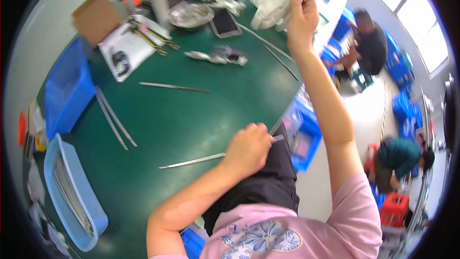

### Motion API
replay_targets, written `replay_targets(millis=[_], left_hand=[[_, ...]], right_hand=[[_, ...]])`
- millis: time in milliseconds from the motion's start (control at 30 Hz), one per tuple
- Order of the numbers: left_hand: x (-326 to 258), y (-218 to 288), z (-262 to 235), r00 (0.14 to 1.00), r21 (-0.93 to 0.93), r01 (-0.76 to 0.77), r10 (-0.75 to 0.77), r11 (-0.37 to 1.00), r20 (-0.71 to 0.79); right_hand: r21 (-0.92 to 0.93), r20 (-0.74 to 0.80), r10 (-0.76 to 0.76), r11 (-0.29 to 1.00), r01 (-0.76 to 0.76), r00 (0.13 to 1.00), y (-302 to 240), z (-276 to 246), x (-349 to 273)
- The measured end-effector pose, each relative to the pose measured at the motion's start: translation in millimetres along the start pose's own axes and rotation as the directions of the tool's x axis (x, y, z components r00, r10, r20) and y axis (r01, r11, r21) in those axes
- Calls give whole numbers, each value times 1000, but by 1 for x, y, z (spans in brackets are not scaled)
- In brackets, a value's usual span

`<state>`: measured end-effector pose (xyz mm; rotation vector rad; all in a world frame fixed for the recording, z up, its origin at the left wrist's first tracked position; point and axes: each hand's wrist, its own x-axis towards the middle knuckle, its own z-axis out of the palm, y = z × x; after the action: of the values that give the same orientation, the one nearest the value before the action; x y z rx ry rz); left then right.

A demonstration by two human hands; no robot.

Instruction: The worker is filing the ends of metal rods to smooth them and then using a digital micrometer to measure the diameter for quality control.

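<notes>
My left hand (248, 149) is closed around a thin flat metal strip (194, 161) near the table's front edge. One end of the strip reaches left over the green tabletop, and the other shows beside my knuckles above my dark trousers. Raised at the far right, my right hand (303, 21) pinches a crumpled white cloth (278, 1) between thumb and fingers. Another strip (173, 87) lies alone mid-table. A pair of strips (114, 119) rests farther left, and a dark thin strip (281, 63) lies near the right edge.
A light-blue basket (86, 189) holding several strips stands at the left, below a blue bin (72, 88). Pliers (152, 42), paper, a phone-like tablet (225, 23) and plastic bags crowd the back. Blue crates (306, 144) stand right of the table. Two people (369, 43) work beyond.
</notes>
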<state>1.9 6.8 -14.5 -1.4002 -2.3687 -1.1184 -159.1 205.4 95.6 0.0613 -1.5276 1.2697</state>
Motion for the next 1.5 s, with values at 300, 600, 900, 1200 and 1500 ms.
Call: replay_targets(millis=[300,600,900,1200,1500], left_hand=[[7,2,-5,999,57,36,-34,998,-23],[1,0,-12,1000,48,-25,24,999,18],[2,1,-11,999,-2,-38,38,999,9],[2,1,-14,1000,-66,15,-14,998,24],[3,1,-17,997,-81,54,-49,995,59]], right_hand=[[-233,360,246,958,-168,900,-71,-154,-210],[-200,506,434,900,-387,746,-78,-146,-223],[-152,595,558,785,-600,579,-75,-154,-214],[-265,663,392,920,-290,638,-82,-156,-202],[-173,523,427,901,-399,738,-78,-146,-215]])
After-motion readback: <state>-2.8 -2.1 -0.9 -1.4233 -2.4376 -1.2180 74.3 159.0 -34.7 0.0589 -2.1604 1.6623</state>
